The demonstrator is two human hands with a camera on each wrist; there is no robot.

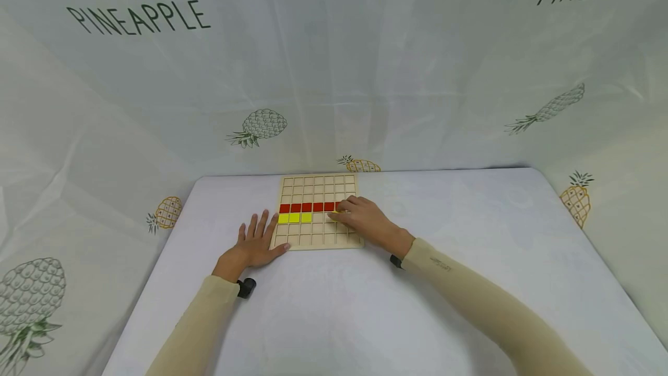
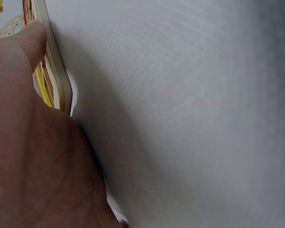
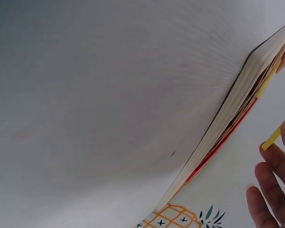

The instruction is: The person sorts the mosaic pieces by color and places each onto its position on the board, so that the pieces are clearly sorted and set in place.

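A pale wooden grid board (image 1: 318, 241) lies flat at the far side of the table. A row of several red square tiles (image 1: 307, 207) crosses its middle, and three yellow tiles (image 1: 294, 217) fill the left of the row just below. My right hand (image 1: 365, 219) hovers over the board's right half. Between its thumb and index finger it pinches a yellow tile (image 3: 276, 136), lifted off the board in the right wrist view. Spread out at the board's left side, my left hand (image 1: 253, 248) rests on the table, its thumb on the board's lower left corner.
The table (image 1: 443, 306) wears a white cloth. Behind it hangs a pale curtain (image 1: 323, 74) printed with pineapples and lettering. A small black device (image 1: 246, 288) sits at my left wrist, another (image 1: 396, 261) at my right.
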